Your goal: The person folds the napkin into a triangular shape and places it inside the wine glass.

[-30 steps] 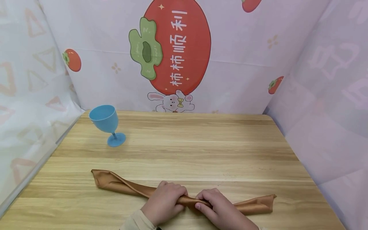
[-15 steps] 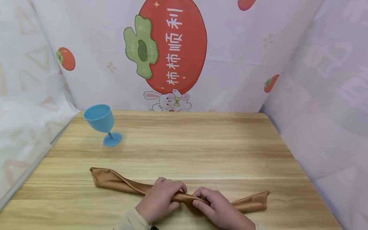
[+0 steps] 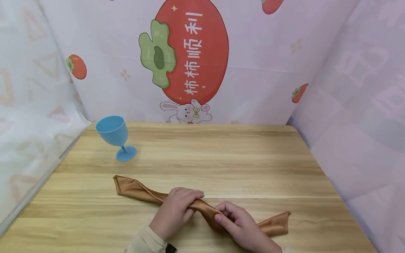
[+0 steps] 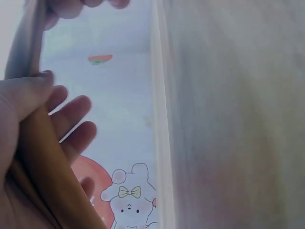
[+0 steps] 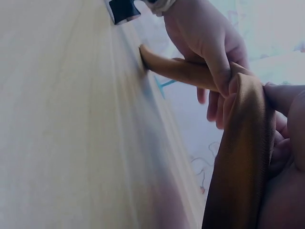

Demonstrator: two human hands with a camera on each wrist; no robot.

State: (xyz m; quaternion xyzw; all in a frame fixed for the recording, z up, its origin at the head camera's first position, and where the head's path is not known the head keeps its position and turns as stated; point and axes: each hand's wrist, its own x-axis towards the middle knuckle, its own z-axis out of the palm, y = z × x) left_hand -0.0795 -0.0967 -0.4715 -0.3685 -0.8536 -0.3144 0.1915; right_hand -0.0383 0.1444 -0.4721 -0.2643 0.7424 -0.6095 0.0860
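A brown satin-like cloth [image 3: 205, 209], folded into a long narrow strip, runs across the front of the table. My left hand [image 3: 175, 211] holds it left of the middle, fingers over the top; in the left wrist view the thumb presses the cloth [image 4: 45, 148] against the index finger while the other fingers are loosely bent. To the right, my right hand [image 3: 242, 225] pinches the strip between thumb and fingers. Between the hands the cloth bulges and sags towards me. Both ends spread out beyond the hands. The right wrist view has the cloth [image 5: 245, 138] close up, held by both hands.
A blue goblet [image 3: 113, 131] stands upright at the back left of the wooden table [image 3: 221, 158]. Printed sheets [image 3: 259, 70] hang behind the table and along both sides. A small black object [image 3: 171, 248] shows by the left sleeve.
The cloth's left end has shifted right and back. The left fingers have straightened somewhat on top, and the stretch between the hands bulges more. Both hands keep hold of the cloth.
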